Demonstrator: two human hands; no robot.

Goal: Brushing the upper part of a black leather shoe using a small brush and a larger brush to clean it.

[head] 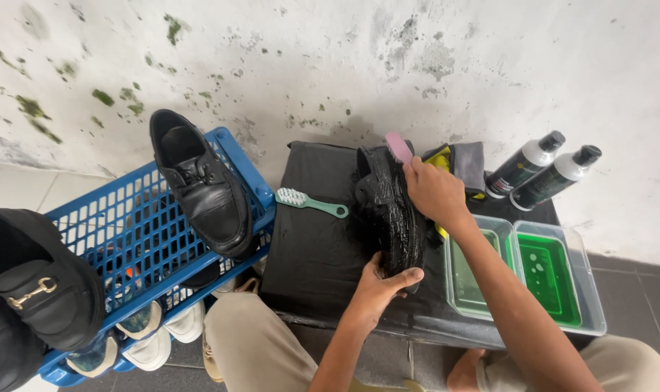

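Person seated at a low tabletop [308, 247] covered in black cloth, knees under the front edge.

Wet black shoe [391, 210] stands on its side near the middle of the tabletop, sole facing left, toe end toward the person. Left hand [380, 279] clamps the near end of the shoe, thumb wrapped over the right side, fingers on the left; grip is closed on the shoe. Right hand [433, 190] sits at the far end of the shoe, grip closed round a pink brush [398, 147], only the brush's top end showing past the fingers, touching the shoe's upper edge.

Teal toothbrush [312, 202] with white bristles lies flat just left of the shoe, not touching it.

Right of the shoe: two clear plastic tubs [522, 239] side by side, both with green liquid. Behind them, two dark bottles [544, 170] with silver tops lean against the stained wall. Grey and yellow cloths [460, 163] are bunched behind the right hand.

Left of the tabletop: blue plastic crate [137, 232], a black lace-up shoe [199, 181] resting on its rim, black loafers [36, 290] with a metal buckle at its left edge, pale sneakers [152, 334] below.
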